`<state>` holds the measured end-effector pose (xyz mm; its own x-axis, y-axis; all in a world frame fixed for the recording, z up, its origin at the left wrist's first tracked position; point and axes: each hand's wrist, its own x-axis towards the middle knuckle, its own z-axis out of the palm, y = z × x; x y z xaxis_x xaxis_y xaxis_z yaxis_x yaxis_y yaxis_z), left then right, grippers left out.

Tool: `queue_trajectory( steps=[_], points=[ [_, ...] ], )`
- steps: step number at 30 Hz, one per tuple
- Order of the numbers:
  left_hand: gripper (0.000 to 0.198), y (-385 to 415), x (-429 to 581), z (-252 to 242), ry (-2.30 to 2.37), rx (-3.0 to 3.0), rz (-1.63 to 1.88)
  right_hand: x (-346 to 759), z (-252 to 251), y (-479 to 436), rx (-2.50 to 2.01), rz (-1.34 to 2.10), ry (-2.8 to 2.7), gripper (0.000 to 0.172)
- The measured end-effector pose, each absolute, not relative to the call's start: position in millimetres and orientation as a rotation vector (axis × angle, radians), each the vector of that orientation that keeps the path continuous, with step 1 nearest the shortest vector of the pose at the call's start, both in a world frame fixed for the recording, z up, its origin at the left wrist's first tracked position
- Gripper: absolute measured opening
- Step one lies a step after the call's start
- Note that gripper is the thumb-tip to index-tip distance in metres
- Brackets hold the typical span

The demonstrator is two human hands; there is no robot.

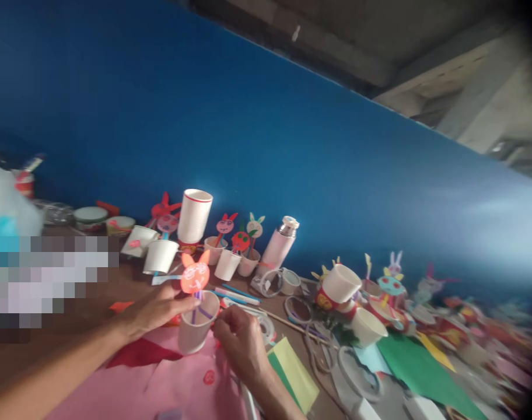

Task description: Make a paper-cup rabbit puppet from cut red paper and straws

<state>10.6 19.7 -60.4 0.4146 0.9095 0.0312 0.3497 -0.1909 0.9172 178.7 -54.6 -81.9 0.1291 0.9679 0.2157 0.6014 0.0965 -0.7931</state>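
Observation:
A white paper cup (195, 335) stands slightly tilted over the pink sheet in front of me. An orange paper animal head with two pointed ears (195, 276) rises from it on a purple stick (194, 315). My left hand (163, 306) comes in from the left, closed at the cup's rim, its thumb against the stick below the head; its other fingertips are partly hidden. Close against the cup's right side is my right hand (240, 329), fingers curled in. What it pinches, if anything, is hidden. A small red piece (209, 377) lies on the pink paper (161, 391).
Behind are cups with paper animals (228, 265), a tall cup stack (195, 216) and a pink-white thermos (278, 248). Tape rolls (360, 370), pens (237, 296), yellow paper (294, 373) and green paper (423, 367) crowd the right. A blue wall (257, 134) bounds the table.

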Motion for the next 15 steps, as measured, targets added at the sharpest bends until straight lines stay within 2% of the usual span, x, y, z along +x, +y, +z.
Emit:
queue_trajectory(
  steps=[7,15],
  points=[
    [0.033,17.1,5.9,-56.2,0.974,1.629,0.725,176.5,-86.4,-55.6,-1.551,0.603,-1.556,0.015],
    [0.044,19.5,8.8,-66.2,0.941,1.589,0.762,173.7,-80.6,-55.4,-1.586,0.608,-1.551,0.015]
  ],
)
